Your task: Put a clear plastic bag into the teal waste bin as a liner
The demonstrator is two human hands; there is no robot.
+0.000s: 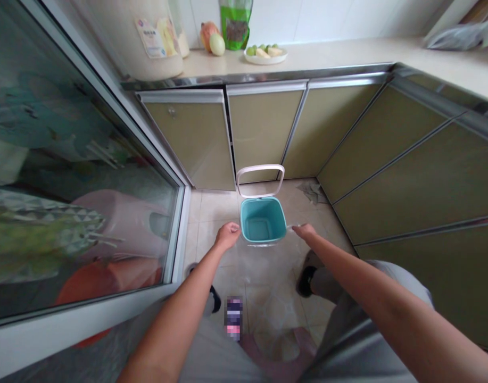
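A teal square bin (263, 221) stands on the floor, its inside bare and its pale pink rim frame (261, 169) tipped up at the back against the cabinets. My left hand (228, 235) is closed in a pinch by the bin's left side. On the other side, my right hand (304, 231) pinches a thin see-through edge. Clear plastic film, seemingly a bag (263, 244), glints along the bin's front and spans the space between my hands. Its full outline is hard to make out.
Cabinets (263, 122) close off the back and right; a glass sliding door (84, 159) is on the left. A grey cloth (312, 191) lies in the corner. On the counter sit a plate of fruit (265, 58) and a green bag (236, 24). My feet flank the bin.
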